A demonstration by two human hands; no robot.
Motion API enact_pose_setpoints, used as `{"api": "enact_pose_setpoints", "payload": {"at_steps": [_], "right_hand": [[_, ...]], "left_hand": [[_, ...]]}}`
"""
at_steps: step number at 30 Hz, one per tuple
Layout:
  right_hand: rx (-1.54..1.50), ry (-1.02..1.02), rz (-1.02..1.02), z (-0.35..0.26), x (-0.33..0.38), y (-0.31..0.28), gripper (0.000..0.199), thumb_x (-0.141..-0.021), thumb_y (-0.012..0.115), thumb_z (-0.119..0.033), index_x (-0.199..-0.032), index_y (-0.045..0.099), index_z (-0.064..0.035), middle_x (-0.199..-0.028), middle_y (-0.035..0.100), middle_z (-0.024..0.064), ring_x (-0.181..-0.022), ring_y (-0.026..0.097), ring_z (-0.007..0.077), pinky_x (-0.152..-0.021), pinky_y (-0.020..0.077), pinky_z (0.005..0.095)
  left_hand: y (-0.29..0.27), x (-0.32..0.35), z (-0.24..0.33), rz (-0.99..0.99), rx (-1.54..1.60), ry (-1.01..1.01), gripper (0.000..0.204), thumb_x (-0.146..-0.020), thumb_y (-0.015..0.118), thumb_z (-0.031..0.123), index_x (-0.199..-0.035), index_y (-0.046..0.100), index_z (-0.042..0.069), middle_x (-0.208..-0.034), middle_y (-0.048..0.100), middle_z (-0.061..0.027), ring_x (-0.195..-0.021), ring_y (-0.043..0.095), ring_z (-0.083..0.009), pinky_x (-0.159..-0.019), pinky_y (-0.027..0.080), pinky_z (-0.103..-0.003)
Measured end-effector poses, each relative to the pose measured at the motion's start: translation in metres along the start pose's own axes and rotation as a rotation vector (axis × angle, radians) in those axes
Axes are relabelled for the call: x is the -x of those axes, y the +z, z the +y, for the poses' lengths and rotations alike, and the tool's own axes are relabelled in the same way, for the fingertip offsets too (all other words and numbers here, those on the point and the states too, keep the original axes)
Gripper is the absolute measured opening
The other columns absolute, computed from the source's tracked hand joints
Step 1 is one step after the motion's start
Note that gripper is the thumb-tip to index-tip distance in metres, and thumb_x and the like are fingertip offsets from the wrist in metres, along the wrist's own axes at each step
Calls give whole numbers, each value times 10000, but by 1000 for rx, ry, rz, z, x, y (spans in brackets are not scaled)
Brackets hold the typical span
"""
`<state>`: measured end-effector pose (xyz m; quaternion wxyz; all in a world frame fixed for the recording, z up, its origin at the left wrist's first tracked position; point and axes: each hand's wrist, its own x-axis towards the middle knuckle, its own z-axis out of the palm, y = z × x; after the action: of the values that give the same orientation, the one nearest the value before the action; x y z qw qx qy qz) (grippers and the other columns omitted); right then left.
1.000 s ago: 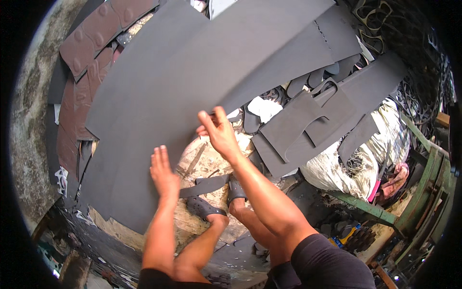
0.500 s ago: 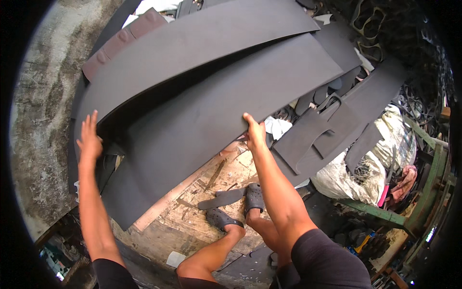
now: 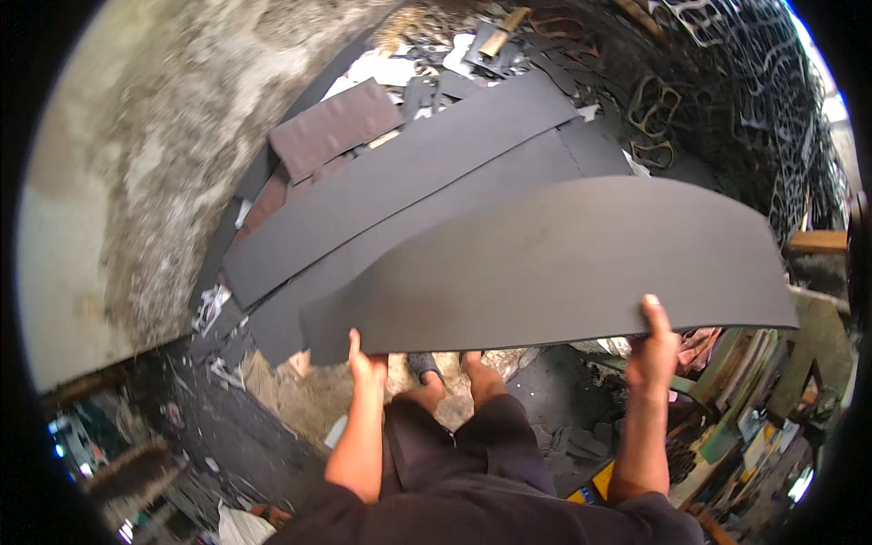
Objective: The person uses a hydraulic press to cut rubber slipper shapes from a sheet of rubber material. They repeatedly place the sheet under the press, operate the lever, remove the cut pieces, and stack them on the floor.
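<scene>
As I look on, a broad dark grey sheet is held up in front of the person, its long axis running roughly left to right across the body. Its near edge runs almost straight, while the far edge bows outward; one end points left, over the pile of long dark sheets, and the other reaches out to the right. Both hands are on that near edge: the left hand pinches it close to the left end, thumb up against the face, and the right hand grips it much farther along, thumb flat on top. I can't make out all the fingers tucked underneath. Most of the sheet spreads away beyond the hands, with a good stretch between them and some more past the right one. Behind it, the long dark sheets lie aslant, a maroon piece by their far side, near a stained wall. A dark clog shows just below the near edge.
</scene>
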<state>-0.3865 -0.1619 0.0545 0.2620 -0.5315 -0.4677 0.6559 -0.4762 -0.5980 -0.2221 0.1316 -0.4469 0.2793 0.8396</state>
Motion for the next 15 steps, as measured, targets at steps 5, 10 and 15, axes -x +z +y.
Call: {"api": "enact_pose_setpoints", "payload": {"at_steps": [5, 10, 15], "right_hand": [[188, -338, 65, -146, 88, -143, 341, -964, 732, -187, -1217, 693, 39, -1149, 701, 121, -987, 698, 219, -849, 585, 364], [170, -441, 310, -196, 205, -321, 409, -1017, 654, -234, -1324, 641, 35, -1293, 670, 132, -1104, 671, 226, -963, 544, 344], [711, -654, 349, -134, 327, -518, 603, -1043, 595, -364, -1560, 439, -94, -1556, 454, 168, -1402, 433, 308, -1166, 349, 448]], "left_hand": [[26, 3, 13, 26, 50, 57, 378, -1002, 669, 260, -1287, 614, 18, -1257, 675, -114, -1153, 642, -279, -1040, 505, -436], [99, 57, 60, -304, -34, -123, 407, -903, 746, 222, -1212, 616, -10, -1178, 695, -142, -1070, 664, -300, -1001, 525, -479], [146, 98, 74, -469, -305, -189, 339, -867, 735, 274, -1119, 658, 61, -1098, 719, -131, -1033, 684, -313, -966, 544, -490]]}}
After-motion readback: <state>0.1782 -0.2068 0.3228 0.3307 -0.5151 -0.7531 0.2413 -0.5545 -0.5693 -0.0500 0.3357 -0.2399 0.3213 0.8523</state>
